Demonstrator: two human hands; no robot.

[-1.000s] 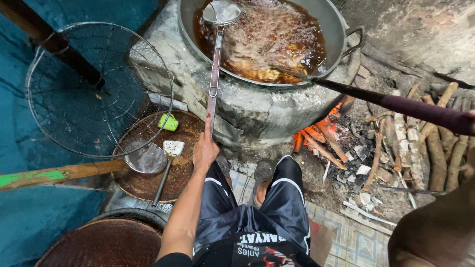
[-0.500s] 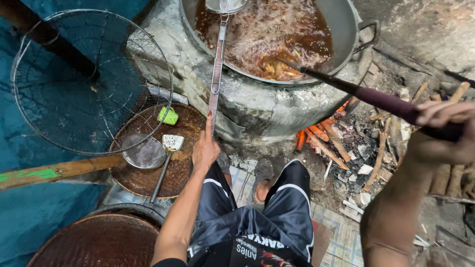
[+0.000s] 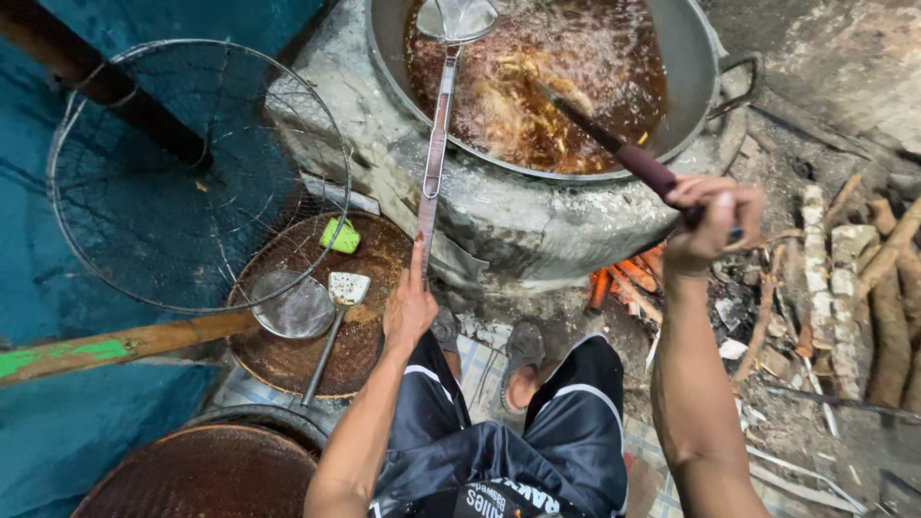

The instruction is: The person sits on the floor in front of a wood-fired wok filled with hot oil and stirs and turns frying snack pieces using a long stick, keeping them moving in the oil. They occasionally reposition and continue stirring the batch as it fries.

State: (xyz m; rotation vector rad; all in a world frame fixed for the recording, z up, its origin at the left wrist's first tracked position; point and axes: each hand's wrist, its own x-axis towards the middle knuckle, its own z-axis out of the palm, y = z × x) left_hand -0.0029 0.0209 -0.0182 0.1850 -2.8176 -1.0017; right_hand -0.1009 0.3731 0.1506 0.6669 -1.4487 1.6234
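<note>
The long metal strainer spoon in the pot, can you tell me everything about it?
The strainer spoon looks like grey metal: a round mesh scoop on a long flat handle with a slot along it. The scoop sits at the far rim of the big pot, above bubbling brown oil. The handle slopes down across the rough stove wall to the left hand, which holds its lower end. Nothing shows in the scoop.

Skimmer [image 3: 436, 134] and stick [image 3: 614, 144] reach into wok [image 3: 691, 58], seemingly above embers [image 3: 624, 278].
</note>
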